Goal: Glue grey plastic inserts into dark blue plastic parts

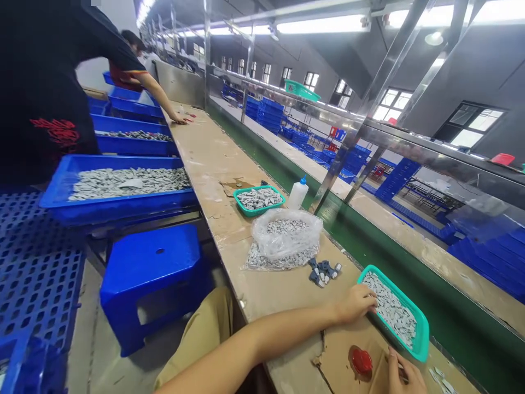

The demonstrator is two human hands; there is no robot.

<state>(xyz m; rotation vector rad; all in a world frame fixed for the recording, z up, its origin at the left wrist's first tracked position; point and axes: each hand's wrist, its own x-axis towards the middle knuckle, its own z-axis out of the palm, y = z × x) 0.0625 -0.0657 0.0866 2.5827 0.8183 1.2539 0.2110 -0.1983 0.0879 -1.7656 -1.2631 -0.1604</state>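
Observation:
My left hand point(357, 304) reaches across the bench to the near rim of a green tray point(422, 342). Its fingers are curled together; whatever they grip, if anything, is hidden. Small pale grey pieces point(391, 309) fill that tray. At the bottom edge my right hand point(404, 376) is pinched around something thin that I cannot make out. Between the hands, a glossy red blob point(361, 361) lies on a piece of cardboard point(338, 355). A few pale pieces point(442, 380) lie right of my right hand.
Dark blue and white parts point(324, 272) lie beside a clear plastic bag point(285, 241) of pale pieces. Behind stand another green tray point(259, 200) and a white bottle point(298, 194). A blue stool point(151, 262) and blue bin point(118, 208) are left. A co-worker point(45, 82) leans over the bench.

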